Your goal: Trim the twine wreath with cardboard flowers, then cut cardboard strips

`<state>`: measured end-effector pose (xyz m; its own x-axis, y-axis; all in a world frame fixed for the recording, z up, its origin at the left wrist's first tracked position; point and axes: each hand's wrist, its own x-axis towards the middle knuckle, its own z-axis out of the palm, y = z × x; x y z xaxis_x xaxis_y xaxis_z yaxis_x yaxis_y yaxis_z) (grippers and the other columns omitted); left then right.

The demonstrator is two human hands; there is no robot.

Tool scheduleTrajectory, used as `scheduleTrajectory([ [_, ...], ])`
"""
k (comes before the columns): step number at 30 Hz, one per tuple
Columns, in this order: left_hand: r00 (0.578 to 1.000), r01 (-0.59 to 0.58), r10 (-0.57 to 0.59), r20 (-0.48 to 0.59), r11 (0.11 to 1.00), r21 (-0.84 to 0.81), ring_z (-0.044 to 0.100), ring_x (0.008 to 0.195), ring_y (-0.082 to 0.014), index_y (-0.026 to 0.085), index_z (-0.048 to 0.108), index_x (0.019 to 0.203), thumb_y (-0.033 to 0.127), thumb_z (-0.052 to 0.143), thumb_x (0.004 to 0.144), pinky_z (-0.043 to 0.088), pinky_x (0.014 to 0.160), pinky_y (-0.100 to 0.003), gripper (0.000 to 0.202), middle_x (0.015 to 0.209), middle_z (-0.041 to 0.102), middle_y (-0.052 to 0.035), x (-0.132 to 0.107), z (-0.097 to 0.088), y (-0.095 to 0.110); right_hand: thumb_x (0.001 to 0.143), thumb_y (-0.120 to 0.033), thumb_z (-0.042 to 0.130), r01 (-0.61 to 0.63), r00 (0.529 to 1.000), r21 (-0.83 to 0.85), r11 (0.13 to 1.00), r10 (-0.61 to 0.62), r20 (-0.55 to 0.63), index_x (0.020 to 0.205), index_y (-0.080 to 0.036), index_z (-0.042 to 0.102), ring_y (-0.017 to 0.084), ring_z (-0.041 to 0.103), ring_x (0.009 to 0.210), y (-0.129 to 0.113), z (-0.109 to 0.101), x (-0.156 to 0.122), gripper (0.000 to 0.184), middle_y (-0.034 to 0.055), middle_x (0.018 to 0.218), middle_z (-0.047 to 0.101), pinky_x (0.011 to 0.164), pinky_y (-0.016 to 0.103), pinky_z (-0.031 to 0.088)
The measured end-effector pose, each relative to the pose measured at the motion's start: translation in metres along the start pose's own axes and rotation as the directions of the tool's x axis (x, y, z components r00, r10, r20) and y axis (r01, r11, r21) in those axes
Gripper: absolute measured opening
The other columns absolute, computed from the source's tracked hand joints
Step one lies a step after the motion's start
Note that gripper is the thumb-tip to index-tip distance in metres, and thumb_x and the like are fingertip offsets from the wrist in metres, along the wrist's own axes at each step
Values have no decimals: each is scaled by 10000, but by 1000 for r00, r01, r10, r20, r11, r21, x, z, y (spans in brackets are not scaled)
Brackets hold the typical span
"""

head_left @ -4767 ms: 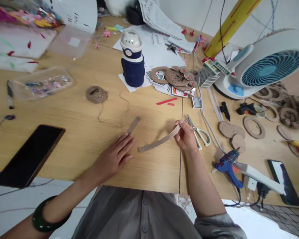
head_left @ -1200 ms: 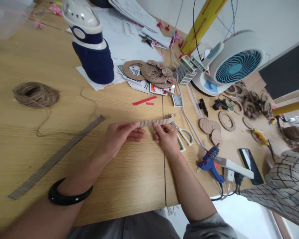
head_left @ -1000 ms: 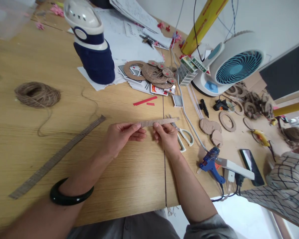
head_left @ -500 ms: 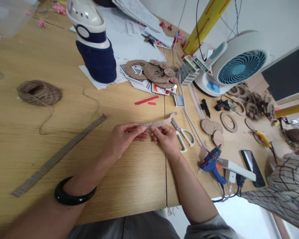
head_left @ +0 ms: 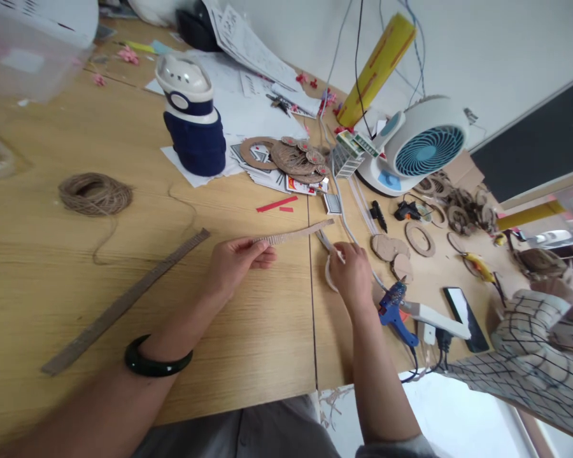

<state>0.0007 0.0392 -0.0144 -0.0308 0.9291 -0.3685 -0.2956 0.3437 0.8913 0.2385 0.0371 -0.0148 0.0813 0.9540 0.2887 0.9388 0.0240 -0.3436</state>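
My left hand (head_left: 236,264) pinches one end of a short corrugated cardboard strip (head_left: 298,232), which sticks out to the right just above the wooden table (head_left: 248,318). My right hand (head_left: 351,273) has left the strip and is closed over the white-handled scissors (head_left: 328,251) lying to its right; a white handle loop shows at the fingers and the blades poke out above the hand. A longer cardboard strip (head_left: 124,302) lies flat on the table to the left.
A ball of twine (head_left: 95,194) and a navy-and-white bottle (head_left: 191,124) stand further back. Cardboard rings and discs (head_left: 293,156), a small fan (head_left: 417,149), a blue glue gun (head_left: 396,312), a power strip and a phone crowd the right. Another person's checked sleeve (head_left: 535,356) is at the right edge.
My right hand let go of the short strip and moved right onto the scissors. My left hand still holds the strip. The view has shifted up and back a little.
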Motion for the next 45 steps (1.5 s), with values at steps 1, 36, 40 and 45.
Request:
scheduleTrajectory([
  [1, 1000, -6, 6, 7, 1000, -8, 756, 682, -199, 147, 752, 767, 348, 795, 741, 632, 731, -343, 207, 761, 789, -67, 0, 0, 0, 907, -229, 577, 4, 1000, -64, 998, -3, 27, 1037, -135, 722, 298, 632, 973, 6, -4, -9, 217, 161, 1034, 727, 857, 403, 495],
  [36, 984, -109, 118, 131, 991, -73, 786, 815, -234, 193, 672, 676, 299, 776, 761, 647, 829, -357, 171, 725, 764, -15, -17, 12, -8, 825, -585, 730, -704, 694, 706, -79, -284, 661, 1139, -182, 684, 123, 456, 661, -44, -32, -102, 513, 41, 868, 509, 507, 223, 396],
  [40, 985, -131, 142, 103, 986, -105, 778, 727, -236, 185, 691, 653, 288, 789, 738, 659, 765, -359, 165, 682, 756, -27, -15, 13, -9, 844, -582, 716, -689, 708, 719, -91, -298, 640, 1175, -157, 676, 116, 468, 660, -41, -30, -102, 540, 43, 871, 510, 501, 216, 399],
  [45, 984, -129, 142, 104, 984, -124, 768, 696, -217, 177, 707, 667, 278, 786, 737, 659, 755, -350, 145, 705, 771, -38, -15, 13, -8, 865, -562, 706, -695, 703, 713, -96, -300, 645, 1206, -153, 662, 118, 475, 673, -40, -27, -102, 535, 43, 871, 513, 511, 215, 405],
])
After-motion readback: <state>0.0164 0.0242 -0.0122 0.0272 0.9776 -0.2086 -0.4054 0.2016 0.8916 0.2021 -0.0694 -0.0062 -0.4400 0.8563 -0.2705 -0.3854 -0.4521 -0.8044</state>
